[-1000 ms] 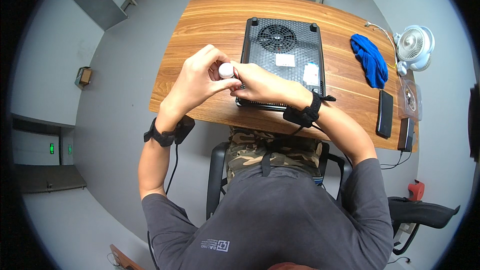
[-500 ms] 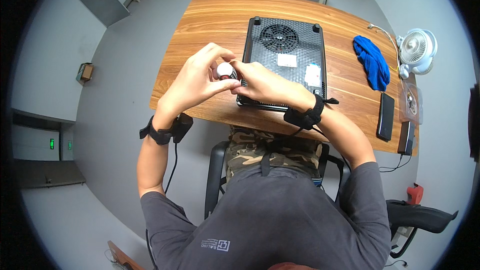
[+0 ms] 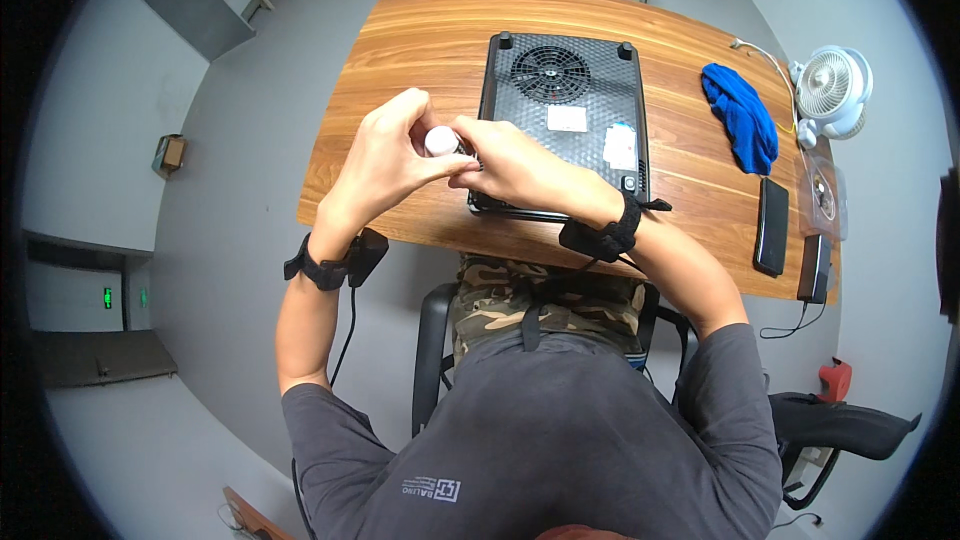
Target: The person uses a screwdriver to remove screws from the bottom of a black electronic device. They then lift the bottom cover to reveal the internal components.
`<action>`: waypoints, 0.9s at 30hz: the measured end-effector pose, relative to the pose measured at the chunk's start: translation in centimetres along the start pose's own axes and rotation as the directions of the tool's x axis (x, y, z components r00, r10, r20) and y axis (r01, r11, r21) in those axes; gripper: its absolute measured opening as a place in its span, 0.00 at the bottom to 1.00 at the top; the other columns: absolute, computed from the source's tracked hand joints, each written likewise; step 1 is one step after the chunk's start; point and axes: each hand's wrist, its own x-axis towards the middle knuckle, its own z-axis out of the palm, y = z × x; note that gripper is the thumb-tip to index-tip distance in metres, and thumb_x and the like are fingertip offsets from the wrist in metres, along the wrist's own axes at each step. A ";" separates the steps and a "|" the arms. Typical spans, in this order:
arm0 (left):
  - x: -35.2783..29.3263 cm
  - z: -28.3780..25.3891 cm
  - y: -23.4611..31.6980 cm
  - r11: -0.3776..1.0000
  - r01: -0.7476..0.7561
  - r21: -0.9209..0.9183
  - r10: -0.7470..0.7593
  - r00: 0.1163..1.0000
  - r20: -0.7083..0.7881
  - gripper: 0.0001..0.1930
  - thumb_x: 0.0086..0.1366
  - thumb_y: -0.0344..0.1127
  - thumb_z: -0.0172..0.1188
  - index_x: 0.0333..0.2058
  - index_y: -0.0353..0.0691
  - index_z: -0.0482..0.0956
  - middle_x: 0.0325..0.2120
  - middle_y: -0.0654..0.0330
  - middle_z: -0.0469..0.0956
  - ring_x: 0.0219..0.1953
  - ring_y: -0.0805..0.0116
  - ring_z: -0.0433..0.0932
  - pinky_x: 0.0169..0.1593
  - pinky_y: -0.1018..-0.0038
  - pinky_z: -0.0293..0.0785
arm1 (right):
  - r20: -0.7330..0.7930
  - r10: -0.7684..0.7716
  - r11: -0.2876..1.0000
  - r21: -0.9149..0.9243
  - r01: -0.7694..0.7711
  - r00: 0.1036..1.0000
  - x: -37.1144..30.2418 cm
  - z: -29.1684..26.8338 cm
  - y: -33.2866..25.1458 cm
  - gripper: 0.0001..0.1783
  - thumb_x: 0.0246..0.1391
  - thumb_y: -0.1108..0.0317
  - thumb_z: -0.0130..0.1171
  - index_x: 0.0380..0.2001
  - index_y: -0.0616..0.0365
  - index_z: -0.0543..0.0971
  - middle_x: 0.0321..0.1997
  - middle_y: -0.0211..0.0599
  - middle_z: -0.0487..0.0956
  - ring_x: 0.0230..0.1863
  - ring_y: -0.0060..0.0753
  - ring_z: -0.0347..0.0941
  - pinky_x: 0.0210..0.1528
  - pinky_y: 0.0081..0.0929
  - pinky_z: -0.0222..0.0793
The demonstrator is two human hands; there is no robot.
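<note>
The left hand (image 3: 385, 148) and the right hand (image 3: 508, 158) meet left of centre in the frame, over the near left part of a flat black appliance (image 3: 600, 80) that lies with its round vent grille and corner feet facing up. Between them sits a small item with a round white end (image 3: 441, 141), the white end turned up toward the viewer. The left hand grasps it, fingers curled around the far side and thumb reaching across the near side. The right hand's bent fingers come in against its right side; whether they clasp it or merely steady it I cannot tell, since the tips and the item's lower part are hidden. Working well here would mean letting the left hand anchor the body while the right makes small, even finger movements, with the wrists loose and the white end in plain sight. Keeping the item above the appliance's left edge seems sensible, though a slip could drop it onto the wooden table (image 3: 420, 35) or against the grille. The blue cloth (image 3: 741, 118) and black phone (image 3: 771, 226) at the right of the frame lie well apart from both hands.
</note>
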 end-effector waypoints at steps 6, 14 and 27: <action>-1.0 -1.0 0.8 0.988 -0.099 -0.117 0.108 0.991 0.077 0.17 0.55 0.28 0.78 0.41 0.33 0.83 0.34 0.62 0.78 0.26 0.80 0.73 0.32 0.78 0.75 | 0.231 0.163 0.980 0.070 -0.184 0.959 -0.1 -0.8 -0.4 0.24 0.55 0.70 0.68 0.50 0.67 0.70 0.41 0.60 0.80 0.45 0.61 0.80 0.47 0.49 0.75; -0.6 -0.8 0.1 0.990 0.045 0.131 -0.044 0.999 -0.008 0.21 0.52 0.35 0.82 0.40 0.34 0.82 0.32 0.62 0.77 0.25 0.77 0.74 0.31 0.77 0.74 | 0.049 -0.010 0.996 -0.093 0.015 0.999 -0.1 0.6 0.4 0.20 0.56 0.71 0.68 0.47 0.64 0.71 0.41 0.52 0.77 0.44 0.56 0.76 0.46 0.45 0.73; -0.5 -0.4 -0.4 0.997 -0.049 -0.063 0.049 0.999 -0.003 0.19 0.52 0.31 0.81 0.37 0.35 0.79 0.31 0.66 0.75 0.31 0.80 0.75 0.33 0.82 0.72 | 0.044 -0.051 0.997 -0.050 0.054 0.998 -0.2 0.6 0.4 0.18 0.54 0.71 0.68 0.42 0.64 0.71 0.40 0.53 0.79 0.46 0.58 0.79 0.48 0.48 0.73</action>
